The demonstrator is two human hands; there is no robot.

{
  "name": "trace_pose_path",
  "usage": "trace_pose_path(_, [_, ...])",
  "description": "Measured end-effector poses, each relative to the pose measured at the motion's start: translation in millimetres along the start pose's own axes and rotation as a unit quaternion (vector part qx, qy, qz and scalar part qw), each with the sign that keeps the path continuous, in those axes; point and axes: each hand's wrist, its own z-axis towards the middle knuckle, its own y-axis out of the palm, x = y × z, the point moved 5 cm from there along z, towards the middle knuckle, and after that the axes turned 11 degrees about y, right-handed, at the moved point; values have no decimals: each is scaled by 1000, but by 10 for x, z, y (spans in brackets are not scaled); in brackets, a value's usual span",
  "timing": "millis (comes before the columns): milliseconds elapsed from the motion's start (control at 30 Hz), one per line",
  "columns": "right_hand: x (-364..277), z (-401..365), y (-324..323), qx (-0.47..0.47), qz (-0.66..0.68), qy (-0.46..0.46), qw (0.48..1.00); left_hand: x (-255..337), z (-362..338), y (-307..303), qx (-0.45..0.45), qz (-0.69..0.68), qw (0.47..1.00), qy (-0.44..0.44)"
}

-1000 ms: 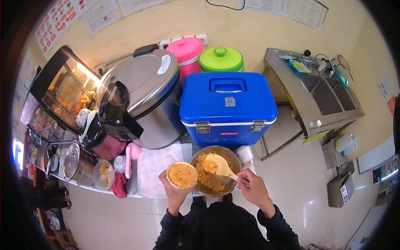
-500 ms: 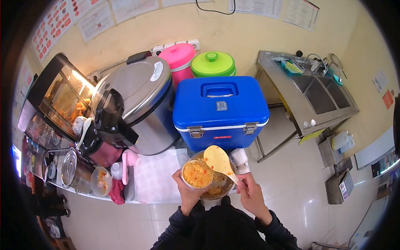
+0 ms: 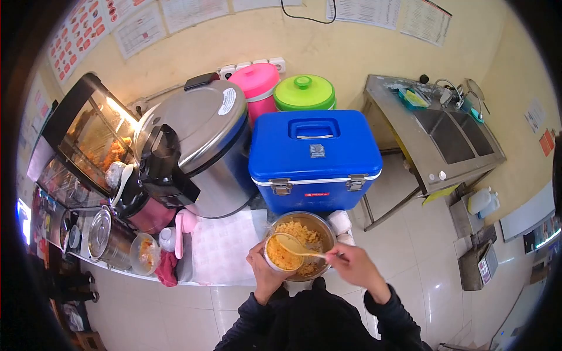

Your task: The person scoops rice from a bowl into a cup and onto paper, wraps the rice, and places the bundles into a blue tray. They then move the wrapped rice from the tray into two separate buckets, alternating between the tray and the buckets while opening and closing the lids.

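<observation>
My left hand (image 3: pixel 262 270) grips a small round cup (image 3: pixel 278 255) filled with orange fried rice, held over the left side of a steel bowl (image 3: pixel 323 229) that also holds orange rice. My right hand (image 3: pixel 355 266) holds a pale yellow rice paddle (image 3: pixel 293 245) by its handle, the blade lying flat across the rice in the cup. Both hands are at the counter's front edge, just below a blue cooler box (image 3: pixel 314 153).
A large steel rice cooker (image 3: pixel 196 143) stands to the left, with a heated glass display (image 3: pixel 88 134) beyond it. Pink (image 3: pixel 256 82) and green (image 3: pixel 304 92) containers stand behind the cooler. A steel sink unit (image 3: pixel 439 134) is at right. Small pots and a plastic tub (image 3: pixel 144 253) sit at far left.
The paddle has come down from tilted above the bowl to lie flat on the rice in the cup. The cup has stayed over the bowl's left side.
</observation>
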Motion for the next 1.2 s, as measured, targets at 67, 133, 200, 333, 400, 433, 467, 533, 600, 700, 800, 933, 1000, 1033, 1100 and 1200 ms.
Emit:
trace_pose_path(67, [64, 72, -103, -8, 73, 9, 997, -36, 3, -17, 1, -4, 1000, -8])
trace_pose_path(133, [34, 20, 1, -9, 4, 3, 1000, -38, 8, -18, -11, 3, 1000, -1])
trace_pose_path(200, [-54, -68, 213, 15, -69, -29, 997, -23, 25, -24, -32, 24, 999, 21])
trace_pose_path(333, [-24, -42, 211, -1, -102, -42, 994, -59, -9, -62, -60, 41, 997, 38])
trace_pose_path(400, [84, 20, 126, -1, 3, -26, 1000, -98, -27, -59, -32, 15, 999, -4])
trace_pose_path(433, [137, 16, 112, 5, 33, -12, 999, -93, -16, -68, -24, 14, 1000, -3])
trace_pose_path(467, [183, -2, 118, 11, 64, 2, 998, -82, -5, -83, -17, 14, 1000, -3])
trace_pose_path(533, [212, -108, 253, 6, 19, 10, 1000, -47, 19, -95, -17, 33, 999, 25])
trace_pose_path(600, [191, -183, 391, 14, -10, -7, 1000, 12, 35, -92, -33, 71, 994, 80])
trace_pose_path(700, [142, -131, 180, 36, 39, -16, 998, -84, -52, -63, -13, 51, 999, 14])
trace_pose_path(800, [62, -200, 229, 42, -45, -57, 996, -2, -25, -75, -28, 68, 996, 46])
trace_pose_path(933, [-8, -257, 362, 43, -123, -105, 986, 41, -27, -96, -26, 84, 994, 58])
trace_pose_path(1000, [-33, -220, 253, 43, -61, -133, 988, -168, -160, -47, 10, -15, 1000, -2])
trace_pose_path(1033, [1, -191, 180, 51, -11, -104, 993, -217, -184, -45, 21, -30, 999, -2])
trace_pose_path(1100, [78, -141, 41, 57, 87, -47, 994, -278, -226, -75, 49, -59, 997, -9])
trace_pose_path(1200, [296, -176, -9, 120, -41, 28, 992, -320, -259, -155, 69, -138, 988, -18])
